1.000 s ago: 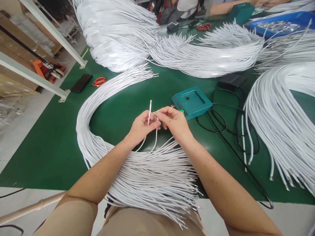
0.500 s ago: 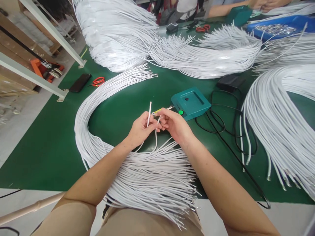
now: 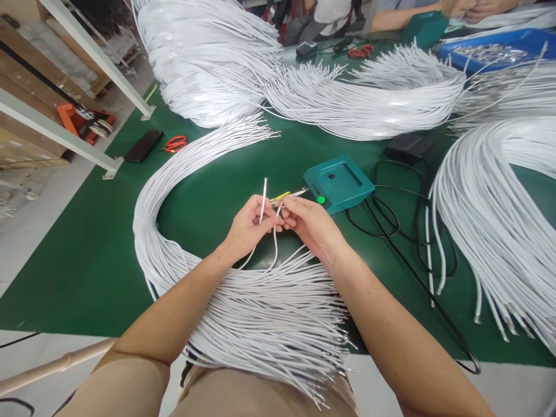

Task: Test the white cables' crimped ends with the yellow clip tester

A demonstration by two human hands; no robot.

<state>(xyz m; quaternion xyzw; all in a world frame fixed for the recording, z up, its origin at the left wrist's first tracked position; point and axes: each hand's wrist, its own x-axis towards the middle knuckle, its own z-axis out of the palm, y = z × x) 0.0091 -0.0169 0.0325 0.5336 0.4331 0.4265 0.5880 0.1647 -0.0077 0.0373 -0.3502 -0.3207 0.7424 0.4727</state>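
Observation:
My left hand (image 3: pixel 249 227) is closed on a white cable (image 3: pixel 263 202), whose tip points up. A second white cable (image 3: pixel 275 243) runs up between both hands, its end pinched by my right hand (image 3: pixel 309 223). Just beyond the fingers, a thin metal rod with a yellow part (image 3: pixel 282 196) sticks out of a teal device (image 3: pixel 341 182) with a green button (image 3: pixel 321 200). Below my hands lies a large bundle of white cables (image 3: pixel 269 313), curving round to the left and partly hidden by my left forearm.
Red-handled scissors (image 3: pixel 175 144) and a black phone (image 3: pixel 144 146) lie at the left. More cable bundles (image 3: pixel 369 110) fill the back and right. A black adapter (image 3: pixel 408 147) with black cords sits right of the device. Another person's hands (image 3: pixel 473 8) are near a blue tray (image 3: pixel 530 52).
The right hand's thumb and index finger have come down and closed at the cable end. The left hand has barely moved. The whole view has shifted slightly.

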